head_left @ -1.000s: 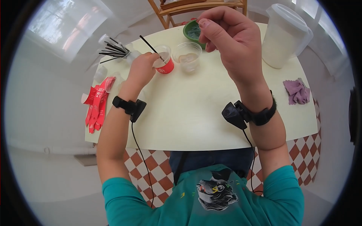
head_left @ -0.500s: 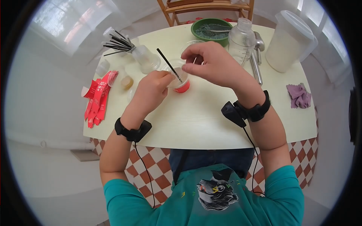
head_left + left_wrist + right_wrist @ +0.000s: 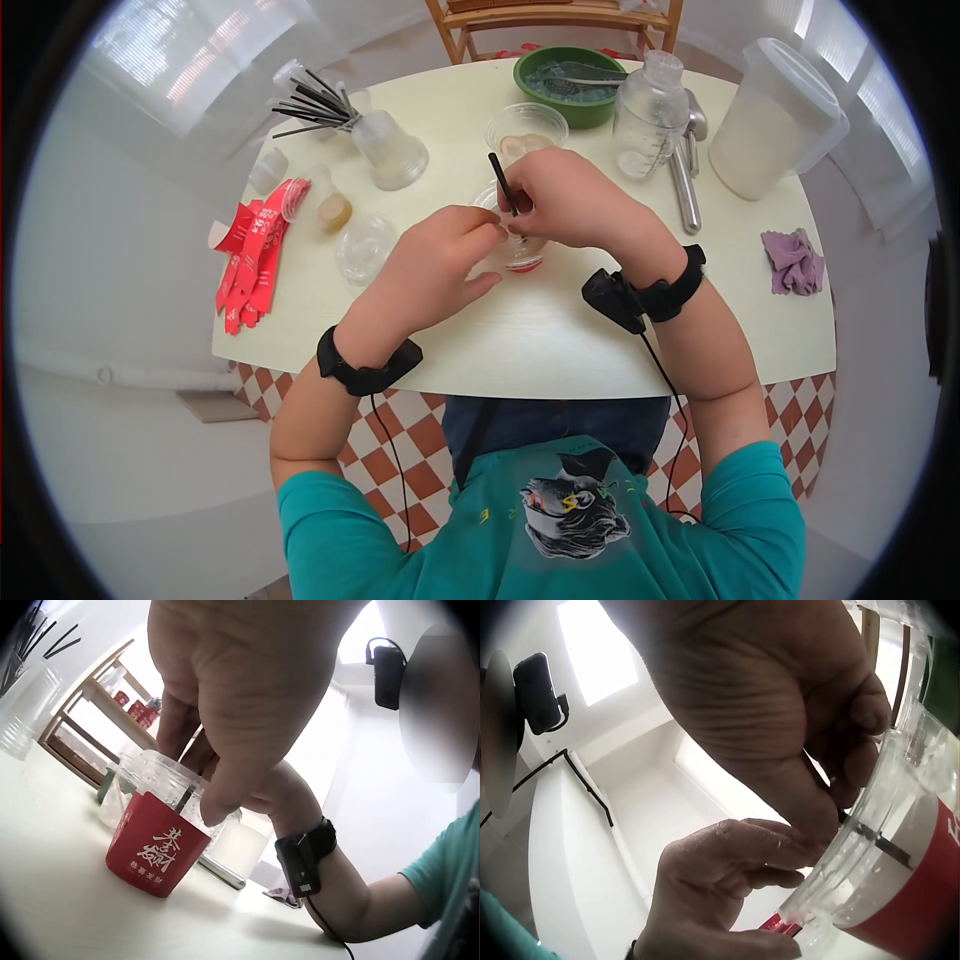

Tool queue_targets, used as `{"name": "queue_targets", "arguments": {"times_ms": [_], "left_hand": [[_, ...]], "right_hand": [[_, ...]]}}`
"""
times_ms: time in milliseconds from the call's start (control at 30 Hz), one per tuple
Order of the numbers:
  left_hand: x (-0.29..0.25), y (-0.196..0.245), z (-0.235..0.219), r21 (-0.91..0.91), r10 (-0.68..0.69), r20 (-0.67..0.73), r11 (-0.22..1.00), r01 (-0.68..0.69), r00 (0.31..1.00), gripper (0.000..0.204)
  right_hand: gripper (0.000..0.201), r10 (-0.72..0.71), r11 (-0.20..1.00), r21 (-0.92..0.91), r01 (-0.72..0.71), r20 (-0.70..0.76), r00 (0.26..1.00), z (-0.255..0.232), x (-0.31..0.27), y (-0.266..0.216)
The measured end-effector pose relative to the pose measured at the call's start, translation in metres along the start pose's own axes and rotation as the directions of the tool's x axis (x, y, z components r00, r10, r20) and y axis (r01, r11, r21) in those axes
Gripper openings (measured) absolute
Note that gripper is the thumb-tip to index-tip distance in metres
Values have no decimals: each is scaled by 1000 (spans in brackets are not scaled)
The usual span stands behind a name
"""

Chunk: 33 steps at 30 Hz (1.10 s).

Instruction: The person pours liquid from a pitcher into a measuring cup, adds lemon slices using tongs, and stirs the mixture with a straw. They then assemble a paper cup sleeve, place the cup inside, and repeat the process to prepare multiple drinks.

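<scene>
A clear plastic cup in a red paper sleeve stands on the table before me, with a clear rim or lid on top. A black straw slants down into it; its lower end shows through the clear wall in the right wrist view. My right hand pinches the straw just above the cup's top. On the cup's near left side, my left hand has its fingertips at the rim, while its thumb points out apart from them. A second clear cup with pale contents sits just behind.
Behind stand a green bowl, a clear shaker bottle, a metal tool and a lidded pitcher. At left are stacked cups with straws, red sleeves and a clear lid. A purple cloth lies right.
The sleeved cup with its straw has come nearer to me. My right hand has come down from above the table and now pinches the straw; the left hand has drawn back with the cup.
</scene>
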State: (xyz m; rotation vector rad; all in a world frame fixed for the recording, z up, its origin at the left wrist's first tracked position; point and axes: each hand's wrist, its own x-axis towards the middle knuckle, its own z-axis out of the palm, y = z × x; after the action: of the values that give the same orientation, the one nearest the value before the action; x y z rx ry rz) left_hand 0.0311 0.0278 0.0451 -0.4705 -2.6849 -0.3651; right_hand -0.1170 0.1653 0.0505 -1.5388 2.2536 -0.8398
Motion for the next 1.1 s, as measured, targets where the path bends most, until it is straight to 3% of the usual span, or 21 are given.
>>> {"name": "queue_targets", "arguments": {"times_ms": [33,100,167,233,500,600,733,800,900,1000,1100], "left_hand": [[-1,-2,-1,-1,-1,1,1000,1,1000,33],[-1,-10,-4,-271,-199,-17,944,187,980,37],[5,-10,-2,-341,-277,-76,910,236,958,35],[14,-6,-4,-551,-423,-86,775,311,902,30],[43,-3,-14,-704,-436,-125,672,230,891,14],[43,-2,-35,-708,-426,-266,695,124,865,8],[36,-6,-55,-685,-450,-346,720,106,823,7],[34,-8,-59,-656,-457,-465,753,52,758,7],[32,-11,-60,-748,-474,-347,661,66,810,8],[28,-13,-60,-724,-485,-396,687,60,779,9],[28,-12,-59,-724,-474,-361,685,79,803,9]], "right_hand": [[14,-17,1000,-4,17,-5,1000,1,0,2],[14,-32,999,-6,32,-12,999,2,0,3],[14,-29,998,-58,28,-21,999,3,0,1],[14,-18,996,-86,17,-19,1000,1,-1,-2],[16,-47,995,-90,44,-34,998,4,0,3],[18,-43,998,-40,43,-2,999,0,0,1],[22,-55,998,-32,56,11,998,0,1,2],[23,-60,998,-25,60,11,998,0,1,4],[24,-68,998,-16,68,11,998,2,1,5],[25,-68,998,-12,68,3,998,0,-1,4],[25,-71,997,0,71,5,997,0,-2,2]]}}
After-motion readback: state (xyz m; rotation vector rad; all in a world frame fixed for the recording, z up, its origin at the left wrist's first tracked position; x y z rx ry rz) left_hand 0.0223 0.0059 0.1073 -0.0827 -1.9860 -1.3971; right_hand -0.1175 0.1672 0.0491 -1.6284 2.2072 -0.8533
